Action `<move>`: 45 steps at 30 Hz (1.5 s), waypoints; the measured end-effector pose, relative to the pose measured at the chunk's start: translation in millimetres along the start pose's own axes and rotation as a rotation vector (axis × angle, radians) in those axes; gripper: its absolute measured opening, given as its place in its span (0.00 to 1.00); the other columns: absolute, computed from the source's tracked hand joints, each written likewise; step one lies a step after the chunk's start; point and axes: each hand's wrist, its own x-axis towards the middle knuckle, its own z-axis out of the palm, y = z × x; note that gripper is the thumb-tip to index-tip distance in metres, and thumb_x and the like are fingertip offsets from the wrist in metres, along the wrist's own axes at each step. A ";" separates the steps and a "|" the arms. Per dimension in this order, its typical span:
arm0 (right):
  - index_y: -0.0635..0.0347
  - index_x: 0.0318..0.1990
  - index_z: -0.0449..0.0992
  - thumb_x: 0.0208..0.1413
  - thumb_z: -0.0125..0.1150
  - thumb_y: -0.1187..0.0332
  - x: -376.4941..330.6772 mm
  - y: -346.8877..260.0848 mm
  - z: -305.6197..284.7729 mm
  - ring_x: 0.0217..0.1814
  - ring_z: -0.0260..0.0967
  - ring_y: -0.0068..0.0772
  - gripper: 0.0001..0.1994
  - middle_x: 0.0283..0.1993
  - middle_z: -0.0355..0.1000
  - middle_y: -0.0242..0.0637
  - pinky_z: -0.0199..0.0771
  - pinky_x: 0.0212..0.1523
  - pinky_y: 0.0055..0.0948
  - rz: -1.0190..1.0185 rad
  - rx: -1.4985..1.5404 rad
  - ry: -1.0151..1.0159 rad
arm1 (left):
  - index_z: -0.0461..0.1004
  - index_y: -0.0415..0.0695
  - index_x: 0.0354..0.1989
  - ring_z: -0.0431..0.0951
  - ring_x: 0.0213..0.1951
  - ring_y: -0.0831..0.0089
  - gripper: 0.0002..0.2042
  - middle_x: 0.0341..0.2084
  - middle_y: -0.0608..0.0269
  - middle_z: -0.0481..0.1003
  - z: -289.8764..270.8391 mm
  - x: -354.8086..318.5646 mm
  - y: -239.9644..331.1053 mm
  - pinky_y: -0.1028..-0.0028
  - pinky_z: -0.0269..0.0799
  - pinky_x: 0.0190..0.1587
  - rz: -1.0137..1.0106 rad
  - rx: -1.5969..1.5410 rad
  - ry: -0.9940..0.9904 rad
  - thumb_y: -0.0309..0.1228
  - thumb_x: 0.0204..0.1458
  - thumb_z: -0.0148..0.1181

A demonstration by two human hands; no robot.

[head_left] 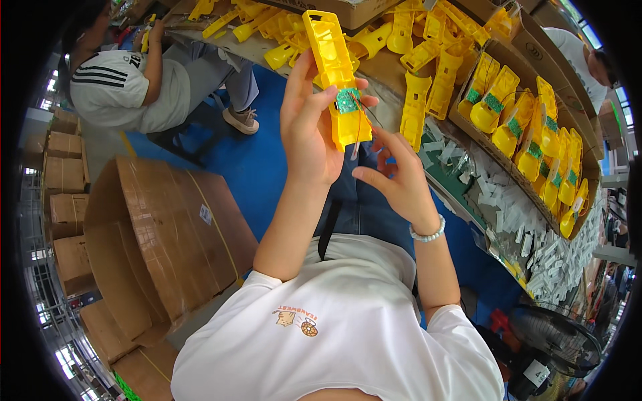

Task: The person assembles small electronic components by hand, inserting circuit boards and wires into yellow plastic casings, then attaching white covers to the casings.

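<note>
My left hand point(309, 123) grips a long yellow plastic housing point(329, 50), raised in front of me with its hollow inner side showing. A small green circuit board point(348, 100) sits in the housing near its lower end. Thin dark wires point(364, 113) run from the board toward my right hand point(400, 167). That hand is just right of the housing's lower end, its thumb apart from the curled fingers. The index fingertip is close to the wires; whether it touches them I cannot tell. A thin pale piece point(355, 151) hangs below the housing.
Loose yellow housings point(418, 100) cover the workbench ahead. At right, a cardboard box point(481, 134) holds several housings with green boards; clear plastic pieces point(545, 250) lie beside it. A large carton point(180, 234) stands left, a fan point(562, 341) lower right. Another person point(134, 87) sits far left.
</note>
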 end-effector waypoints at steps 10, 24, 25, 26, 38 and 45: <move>0.66 0.32 0.77 0.51 0.67 0.71 1.7 5.0 -2.7 0.24 0.61 0.14 0.07 0.26 0.68 0.27 0.61 0.23 0.17 0.212 0.492 -0.360 | 0.54 0.36 0.64 0.76 0.44 0.58 0.28 0.53 0.51 0.67 -15.3 5.0 -3.4 0.62 0.78 0.41 0.002 0.047 -0.017 0.22 0.50 0.45; 0.68 0.38 0.77 0.48 0.62 0.83 19.5 -51.2 -57.5 0.36 0.75 0.31 0.09 0.38 0.73 0.43 0.74 0.37 0.21 -0.320 0.006 -0.049 | 0.59 0.38 0.61 0.77 0.39 0.70 0.23 0.49 0.56 0.65 -32.8 -22.4 -4.5 0.73 0.76 0.39 -0.180 0.327 -0.058 0.21 0.55 0.48; 0.69 0.39 0.77 0.49 0.61 0.84 23.0 -53.6 -57.8 0.38 0.73 0.32 0.09 0.40 0.73 0.44 0.73 0.40 0.22 -0.468 -0.156 0.026 | 0.59 0.38 0.61 0.77 0.39 0.70 0.23 0.49 0.56 0.65 -30.7 -25.3 -3.8 0.73 0.76 0.39 -0.179 0.324 -0.058 0.21 0.55 0.48; 0.69 0.39 0.77 0.49 0.61 0.84 25.7 -51.9 -54.8 0.38 0.73 0.32 0.09 0.40 0.73 0.44 0.73 0.40 0.22 -0.469 -0.159 0.023 | 0.59 0.38 0.61 0.77 0.38 0.71 0.22 0.46 0.56 0.68 -28.8 -27.9 -3.1 0.73 0.77 0.37 -0.269 0.254 -0.076 0.23 0.57 0.49; 0.69 0.38 0.76 0.42 0.66 0.85 51.3 -29.1 -31.1 0.30 0.74 0.37 0.13 0.32 0.76 0.45 0.74 0.30 0.25 -0.800 -0.247 0.617 | 0.58 0.33 0.61 0.77 0.28 0.68 0.22 0.41 0.46 0.72 -16.9 -60.0 -1.7 0.71 0.76 0.30 -0.419 0.200 -0.240 0.32 0.61 0.45; 0.69 0.38 0.76 0.39 0.68 0.85 47.6 -32.3 -35.4 0.30 0.74 0.40 0.15 0.33 0.77 0.46 0.75 0.29 0.26 -0.949 -0.314 0.670 | 0.58 0.35 0.62 0.74 0.29 0.78 0.20 0.40 0.57 0.72 -16.8 -58.7 5.0 0.77 0.74 0.31 -0.461 0.082 -0.322 0.31 0.64 0.43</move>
